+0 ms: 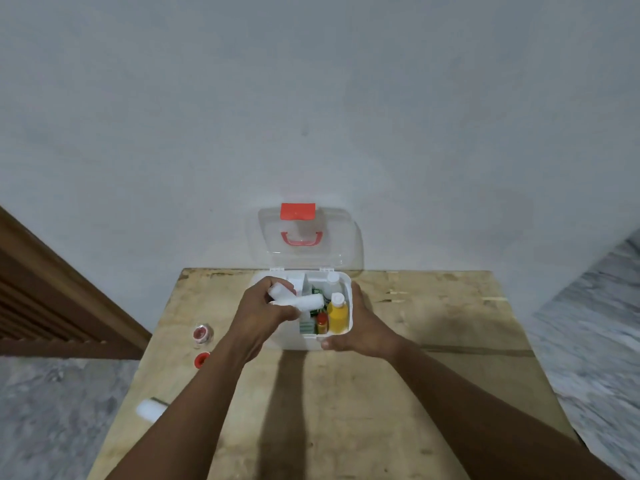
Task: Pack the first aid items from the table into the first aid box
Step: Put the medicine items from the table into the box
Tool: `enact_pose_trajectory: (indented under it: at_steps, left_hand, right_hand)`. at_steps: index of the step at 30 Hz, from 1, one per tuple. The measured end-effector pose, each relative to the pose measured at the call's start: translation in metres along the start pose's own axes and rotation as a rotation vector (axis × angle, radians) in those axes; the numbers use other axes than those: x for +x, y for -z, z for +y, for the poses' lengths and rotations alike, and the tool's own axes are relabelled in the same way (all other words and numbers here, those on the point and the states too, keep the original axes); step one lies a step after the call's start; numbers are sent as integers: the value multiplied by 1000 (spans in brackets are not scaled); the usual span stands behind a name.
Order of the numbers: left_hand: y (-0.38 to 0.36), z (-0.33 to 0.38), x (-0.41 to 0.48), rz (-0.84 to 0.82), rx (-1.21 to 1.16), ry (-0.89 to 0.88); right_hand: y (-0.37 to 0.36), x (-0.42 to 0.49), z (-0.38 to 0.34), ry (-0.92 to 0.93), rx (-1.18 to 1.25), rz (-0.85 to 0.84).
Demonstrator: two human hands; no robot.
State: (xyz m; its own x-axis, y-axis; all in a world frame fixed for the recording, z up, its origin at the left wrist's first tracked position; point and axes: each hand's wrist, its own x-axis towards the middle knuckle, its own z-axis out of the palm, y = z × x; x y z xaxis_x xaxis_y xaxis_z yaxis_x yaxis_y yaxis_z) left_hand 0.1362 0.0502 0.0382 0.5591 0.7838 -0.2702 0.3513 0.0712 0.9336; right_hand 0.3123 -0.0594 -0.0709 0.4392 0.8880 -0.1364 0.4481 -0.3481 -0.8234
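A white first aid box (348, 306) stands open at the far middle of the wooden table (433, 323), its clear lid (304, 244) with red latch and handle upright against the wall. Inside I see a yellow bottle (337, 315), a small red-capped bottle (322, 322) and green packets (306, 328). My left hand (263, 313) hovers over the box's left half, shut on white bandage rolls (304, 301). My right hand (360, 327) grips the box's near right corner. A clear tape roll with red print (202, 333), a red cap (201, 360) and a white roll (150, 408) lie at the table's left edge.
A grey wall rises just behind the table. A brown wooden door frame (52, 289) stands to the left. Grey marbled floor shows on both sides of the table.
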Motion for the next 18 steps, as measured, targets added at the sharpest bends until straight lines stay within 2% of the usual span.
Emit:
enact_pose_trajectory:
  at_steps: [7,11,15,18]
  left_hand:
    - [-14,8,20,-118,401,-19]
    - [-25,7,26,-175,642,-68]
    - [-36,8,27,-171,747,-131]
    - [-40,9,30,-229,850,-164]
  right_hand:
    - [2,-2,-7,-60,90,-54]
    - [3,-1,-8,-37,77,-4]
    - [4,-4,-3,-24,90,0]
    - [2,-3,-1,-37,78,2]
